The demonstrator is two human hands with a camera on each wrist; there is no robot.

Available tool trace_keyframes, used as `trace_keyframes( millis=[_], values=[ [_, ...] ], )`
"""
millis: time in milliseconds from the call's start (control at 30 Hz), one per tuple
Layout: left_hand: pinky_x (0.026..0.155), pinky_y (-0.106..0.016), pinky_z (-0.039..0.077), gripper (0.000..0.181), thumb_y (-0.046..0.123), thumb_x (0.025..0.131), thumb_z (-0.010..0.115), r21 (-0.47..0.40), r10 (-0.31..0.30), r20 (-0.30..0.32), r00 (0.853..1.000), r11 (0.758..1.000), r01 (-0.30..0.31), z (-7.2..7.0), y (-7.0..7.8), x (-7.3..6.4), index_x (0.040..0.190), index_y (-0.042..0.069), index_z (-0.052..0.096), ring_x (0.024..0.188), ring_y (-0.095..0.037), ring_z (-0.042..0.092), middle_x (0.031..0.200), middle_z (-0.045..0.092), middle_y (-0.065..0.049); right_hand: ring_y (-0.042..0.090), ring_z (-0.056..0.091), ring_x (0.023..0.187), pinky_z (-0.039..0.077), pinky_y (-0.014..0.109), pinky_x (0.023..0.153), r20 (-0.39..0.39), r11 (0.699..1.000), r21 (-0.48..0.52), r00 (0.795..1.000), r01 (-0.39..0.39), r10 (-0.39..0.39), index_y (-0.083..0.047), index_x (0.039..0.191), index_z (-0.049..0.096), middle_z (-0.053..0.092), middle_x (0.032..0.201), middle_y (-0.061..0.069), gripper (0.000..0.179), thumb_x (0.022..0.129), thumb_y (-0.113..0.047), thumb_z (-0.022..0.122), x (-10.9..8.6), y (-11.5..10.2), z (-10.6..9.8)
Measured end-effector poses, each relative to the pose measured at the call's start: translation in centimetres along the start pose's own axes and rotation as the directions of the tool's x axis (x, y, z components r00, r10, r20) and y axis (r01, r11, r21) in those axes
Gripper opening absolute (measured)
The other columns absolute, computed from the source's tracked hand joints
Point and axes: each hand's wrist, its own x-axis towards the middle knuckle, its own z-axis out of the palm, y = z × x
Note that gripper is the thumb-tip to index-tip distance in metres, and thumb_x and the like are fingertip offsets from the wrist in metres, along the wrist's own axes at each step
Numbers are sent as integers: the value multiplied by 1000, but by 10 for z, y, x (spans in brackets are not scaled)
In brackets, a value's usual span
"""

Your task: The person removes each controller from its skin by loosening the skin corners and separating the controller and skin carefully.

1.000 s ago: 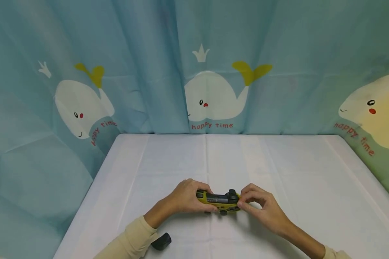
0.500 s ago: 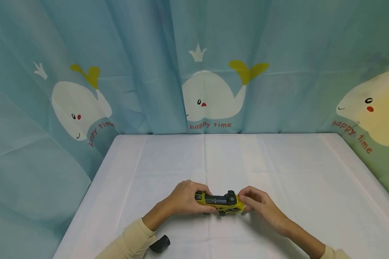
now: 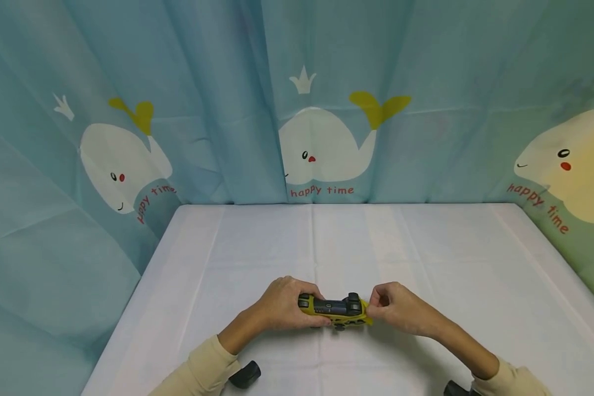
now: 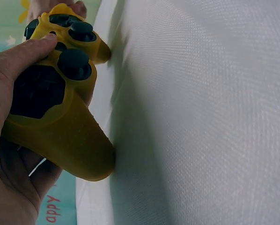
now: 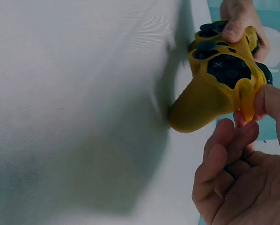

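Over the white table (image 3: 257,242), I have the left hand (image 3: 283,301) and the right hand (image 3: 407,311) working on one black game controller (image 3: 331,307) in a yellow cover (image 5: 201,101). I judge the step in hand to be handling the cover at the corner under the right grip; whether it is going on or coming off, I cannot tell. By my estimate, the next move calls for a firm left hold while the right fingertips work the edge around that corner, without tearing it.

Left grip: wrapped around its end of the controller, thumb on the face, fingers behind, spread to the thickness of the body. The controller bridges the two hands, top edge up; I cannot confirm whether its handles touch the table. One thumbstick (image 4: 74,63) stands just beside the left thumb tip.

Right grip: nearly closed, thumb and fingertips pinching a small flap (image 5: 246,107) of the cover; the spare fingers curl loosely, apart from the controller
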Motion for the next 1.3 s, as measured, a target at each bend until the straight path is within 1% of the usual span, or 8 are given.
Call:
trace_keyframes(
  millis=[333, 467, 633, 767, 900, 1067, 1167, 1300],
  values=[
    [53, -20, 47, 30, 49, 76, 88, -21, -28, 31, 999, 999, 28, -4, 0, 2, 95, 28, 78, 60, 2, 57, 76, 66, 22, 11, 47, 58, 37, 26, 50, -98, 988, -115, 991, -101, 90, -13, 73, 62, 55, 65, -5, 11, 78, -15, 71, -4, 3, 5],
    [53, -21, 48, 29, 48, 76, 88, -43, -43, 45, 998, 998, 45, -5, 0, 3, 94, 27, 78, 60, 1, 58, 76, 65, 21, 8, 48, 62, 41, 26, 54, -183, 975, -198, 981, -102, 65, -15, 76, 61, 54, 68, -9, 10, 78, -14, 71, -10, 4, 11],
    [54, -22, 49, 27, 47, 77, 87, -74, -78, 80, 994, 994, 84, -6, -2, 3, 92, 27, 77, 62, -1, 59, 75, 65, 21, 6, 54, 70, 49, 26, 60, -258, 979, -185, 958, 81, -128, -18, 85, 56, 56, 81, -10, 22, 84, -4, 72, -15, 5, 14],
    [55, -23, 49, 28, 46, 77, 88, -79, -90, 79, 993, 992, 96, -5, -3, 3, 93, 27, 77, 63, -1, 59, 76, 66, 21, 9, 58, 81, 53, 28, 70, -233, 970, -91, 942, 227, -242, -17, 94, 64, 58, 98, -7, 22, 89, 2, 72, -15, 4, 13],
    [56, -23, 49, 28, 48, 77, 87, -74, -88, 76, 993, 993, 94, -3, -3, 4, 93, 27, 77, 64, -1, 59, 77, 66, 21, 9, 56, 84, 51, 27, 71, -228, 990, -26, 963, 140, -142, -18, 91, 72, 58, 98, -7, 8, 95, -10, 72, -18, -1, 12],
    [56, -23, 49, 28, 48, 77, 87, -58, -83, 67, 994, 995, 87, -3, -3, 5, 93, 27, 77, 64, 0, 59, 77, 66, 21, 12, 56, 84, 50, 28, 70, -215, 999, 30, 976, -11, 18, -16, 87, 73, 59, 90, -5, 16, 98, -26, 69, -20, -10, 13],
    [57, -23, 49, 28, 48, 77, 87, -50, -82, 65, 994, 995, 86, -4, -2, 5, 93, 27, 77, 64, 0, 59, 77, 66, 21, 18, 54, 87, 47, 32, 73, -94, 977, 180, 987, -114, 133, -9, 88, 63, 58, 91, 1, 23, 102, -27, 59, -15, -12, 12],
    [56, -22, 49, 27, 47, 77, 87, -49, -72, 63, 995, 996, 75, -3, -1, 6, 93, 27, 77, 63, 0, 59, 77, 66, 21, 23, 49, 89, 45, 38, 75, 24, 923, 319, 976, -213, 216, -5, 83, 54, 54, 93, 6, 23, 100, -21, 49, -9, -10, 12]
  ],
)
